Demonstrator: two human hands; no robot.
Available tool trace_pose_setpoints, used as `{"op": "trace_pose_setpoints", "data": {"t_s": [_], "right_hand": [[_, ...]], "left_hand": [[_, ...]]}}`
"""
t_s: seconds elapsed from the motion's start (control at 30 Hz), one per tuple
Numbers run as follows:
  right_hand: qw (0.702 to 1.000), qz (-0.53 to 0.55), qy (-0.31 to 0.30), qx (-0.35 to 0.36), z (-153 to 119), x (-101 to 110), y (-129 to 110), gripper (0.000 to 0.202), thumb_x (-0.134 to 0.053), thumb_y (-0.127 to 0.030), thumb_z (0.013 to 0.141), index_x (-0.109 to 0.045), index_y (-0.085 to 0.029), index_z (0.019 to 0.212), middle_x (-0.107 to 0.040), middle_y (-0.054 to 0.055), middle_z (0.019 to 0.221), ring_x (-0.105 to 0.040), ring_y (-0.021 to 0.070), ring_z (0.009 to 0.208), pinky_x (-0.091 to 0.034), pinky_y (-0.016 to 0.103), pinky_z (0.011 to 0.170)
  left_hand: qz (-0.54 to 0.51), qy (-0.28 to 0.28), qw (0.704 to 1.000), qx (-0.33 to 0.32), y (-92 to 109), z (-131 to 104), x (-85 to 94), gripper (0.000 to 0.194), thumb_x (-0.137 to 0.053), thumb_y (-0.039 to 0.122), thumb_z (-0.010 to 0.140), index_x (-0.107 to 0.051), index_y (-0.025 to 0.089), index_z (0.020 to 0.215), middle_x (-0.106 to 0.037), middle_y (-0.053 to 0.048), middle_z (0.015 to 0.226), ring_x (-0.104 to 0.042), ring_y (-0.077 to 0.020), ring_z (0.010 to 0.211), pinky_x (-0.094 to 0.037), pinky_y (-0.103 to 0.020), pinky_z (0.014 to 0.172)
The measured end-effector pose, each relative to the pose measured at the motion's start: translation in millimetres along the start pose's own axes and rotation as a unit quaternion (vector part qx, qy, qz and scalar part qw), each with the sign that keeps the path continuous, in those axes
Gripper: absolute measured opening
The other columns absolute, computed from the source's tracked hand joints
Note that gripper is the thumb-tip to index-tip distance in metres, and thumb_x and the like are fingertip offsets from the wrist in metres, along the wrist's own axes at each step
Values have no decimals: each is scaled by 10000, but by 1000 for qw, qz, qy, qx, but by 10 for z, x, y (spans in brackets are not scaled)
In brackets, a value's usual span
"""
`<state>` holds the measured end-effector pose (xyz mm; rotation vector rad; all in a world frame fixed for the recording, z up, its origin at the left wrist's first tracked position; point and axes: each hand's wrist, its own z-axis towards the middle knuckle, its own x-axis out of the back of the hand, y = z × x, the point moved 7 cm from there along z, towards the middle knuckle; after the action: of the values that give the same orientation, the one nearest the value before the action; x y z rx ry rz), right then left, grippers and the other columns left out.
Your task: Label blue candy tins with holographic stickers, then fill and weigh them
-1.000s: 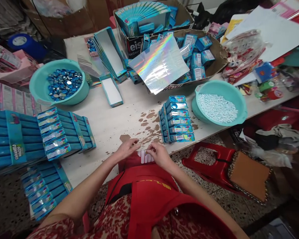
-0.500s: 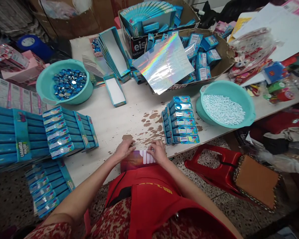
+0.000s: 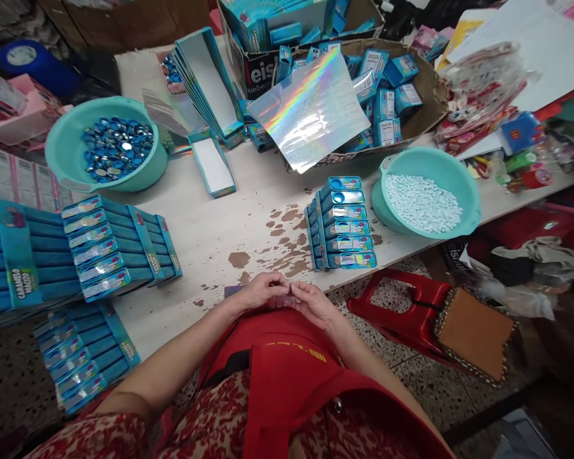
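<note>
My left hand (image 3: pixel 264 290) and my right hand (image 3: pixel 312 302) meet at the table's front edge, just above the red apron (image 3: pixel 287 350). Both have their fingers curled into a pinch, tips almost touching. Whatever lies between the fingertips is too small to make out. A purple printed piece (image 3: pixel 233 291) shows only at its left end beside my left hand; my hands and the apron hide the rest. Up and to the right of my right hand stands a banded stack of blue candy boxes (image 3: pixel 342 224).
A turquoise bowl (image 3: pixel 473 207) with white pellets stands right, another bowl (image 3: pixel 57 150) with blue-silver discs left. Packed blue boxes (image 3: pixel 119 245) line the left side. A holographic sheet (image 3: pixel 316 111) lies over a carton of small boxes. A red stool (image 3: pixel 392 306) stands right.
My hands have drawn closer together, from resting apart on the purple printed piece to pinching fingertip to fingertip. Less of that piece shows now. The camera view has shifted slightly.
</note>
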<state>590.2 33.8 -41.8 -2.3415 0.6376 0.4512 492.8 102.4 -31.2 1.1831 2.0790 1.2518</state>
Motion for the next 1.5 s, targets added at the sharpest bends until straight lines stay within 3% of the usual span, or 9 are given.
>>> {"op": "trace_pose_setpoints", "data": {"t_s": [0.2,0.57,0.73,0.9,1.03,1.17,1.33,1.43,1.5], "right_hand": [[980,-99,163,56,140,313,128,460,-825,-517,403,-558,-182,572,-522,-46,538,-451,97,522,-406,249,539],[974,-169,125,89,65,387,138,384,-723,-532,590,-554,-192,650,-543,-37,555,-481,110,533,-388,240,532],[902,-356,178,169,175,356,122,220,-640,-373,726,-533,-207,630,-556,-8,647,-507,146,617,-403,272,598],[761,-570,271,148,337,387,69,128,-654,-197,743,-553,-208,665,-560,26,835,-527,159,711,-370,268,618],[744,-600,268,121,427,423,72,146,-684,-226,745,-559,-209,672,-553,9,825,-528,149,707,-347,253,598],[745,-600,261,129,446,447,69,124,-662,-181,743,-563,-204,672,-554,7,813,-520,140,688,-363,250,610],[758,-583,247,160,398,507,26,138,-519,-74,784,-603,-179,816,-586,44,868,-557,158,758,-437,267,698],[748,-582,236,214,334,391,-65,226,-493,-125,827,-598,-157,1024,-588,94,994,-549,207,911,-457,322,798],[713,-612,207,271,314,148,-132,277,-503,-167,848,-594,-163,1110,-583,112,1050,-514,239,991,-445,361,859]], "left_hand": [[260,126,954,86,-148,-63,7,158,-479,198,821,-623,156,774,-638,-66,838,-541,-196,855,-424,-308,782],[288,75,955,-3,0,-27,-48,260,-549,357,845,-631,204,1038,-592,-64,1047,-487,-228,1024,-394,-347,888],[397,54,915,45,-84,45,-191,207,-485,266,873,-659,158,837,-588,-128,1009,-468,-284,1032,-373,-410,860],[455,87,880,100,-308,181,-172,228,-443,206,888,-646,124,951,-582,-170,1102,-452,-307,1111,-340,-444,906],[456,118,868,156,-445,209,23,286,-557,339,839,-607,122,1019,-589,-168,1109,-478,-325,1086,-358,-451,886],[441,104,878,154,-445,196,201,193,-544,319,840,-612,160,927,-611,-124,1067,-496,-298,1079,-361,-419,893],[382,155,898,152,-536,-46,587,228,-451,315,881,-596,196,1010,-605,-96,1098,-509,-265,1072,-369,-376,880],[328,75,929,156,-736,-217,634,252,-536,362,807,-627,189,965,-638,-84,1022,-545,-267,991,-391,-344,811],[290,38,943,156,-830,-293,619,234,-532,350,784,-640,186,912,-659,-48,890,-574,-223,860,-400,-294,730]]}}
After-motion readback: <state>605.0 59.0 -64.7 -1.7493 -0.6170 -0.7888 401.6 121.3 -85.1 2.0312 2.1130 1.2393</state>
